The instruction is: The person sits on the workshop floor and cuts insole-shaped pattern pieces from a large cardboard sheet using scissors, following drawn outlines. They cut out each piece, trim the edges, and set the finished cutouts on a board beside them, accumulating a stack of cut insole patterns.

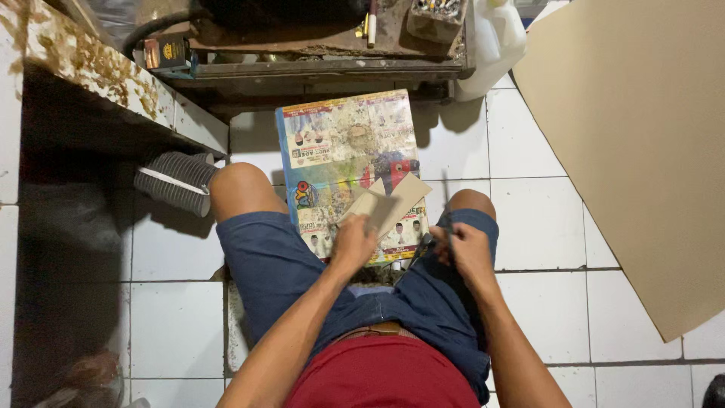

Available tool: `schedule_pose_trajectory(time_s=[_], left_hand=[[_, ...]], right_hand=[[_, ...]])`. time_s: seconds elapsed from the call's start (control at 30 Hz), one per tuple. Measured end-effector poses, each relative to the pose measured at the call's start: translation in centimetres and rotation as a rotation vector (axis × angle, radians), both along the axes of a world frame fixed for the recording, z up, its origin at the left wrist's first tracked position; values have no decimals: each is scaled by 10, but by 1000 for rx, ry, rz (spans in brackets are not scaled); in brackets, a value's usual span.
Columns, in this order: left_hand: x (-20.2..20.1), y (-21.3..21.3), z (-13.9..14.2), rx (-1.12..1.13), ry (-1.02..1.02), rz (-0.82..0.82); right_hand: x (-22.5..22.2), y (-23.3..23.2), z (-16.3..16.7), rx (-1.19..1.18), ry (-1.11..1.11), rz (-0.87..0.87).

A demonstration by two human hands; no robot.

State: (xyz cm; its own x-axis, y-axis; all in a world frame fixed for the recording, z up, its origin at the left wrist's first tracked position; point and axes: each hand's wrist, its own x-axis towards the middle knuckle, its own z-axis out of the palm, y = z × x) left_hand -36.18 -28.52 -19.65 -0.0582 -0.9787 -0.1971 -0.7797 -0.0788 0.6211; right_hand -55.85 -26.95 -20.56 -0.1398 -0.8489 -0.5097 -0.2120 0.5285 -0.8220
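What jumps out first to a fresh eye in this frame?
Centre frame, the left hand holds small tan card pieces over a colourful printed poster lying on the white tiled floor between the seated person's knees. The right hand grips a thin dark blade-like tool at the right knee. A big tan board fills the right side of the view.

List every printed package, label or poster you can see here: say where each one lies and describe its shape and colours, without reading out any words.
Printed poster sheet: flat on the tiled floor between the knees; rectangular, blue-edged, stained, multicoloured.
Small box: on the workbench shelf, upper left; rectangular, dark with a gold emblem.
White plastic jug: top, beside the bench; any label is hidden.
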Motion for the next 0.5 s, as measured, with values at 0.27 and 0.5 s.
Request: schedule_pose_trajectory(time_s=[0.27, 0.5], left_hand=[[18, -16, 14, 96, -15, 72], [53, -34, 17, -36, -56, 542]], right_hand=[[86, -44, 7, -46, 418, 244], [156, -55, 25, -70, -186, 129]])
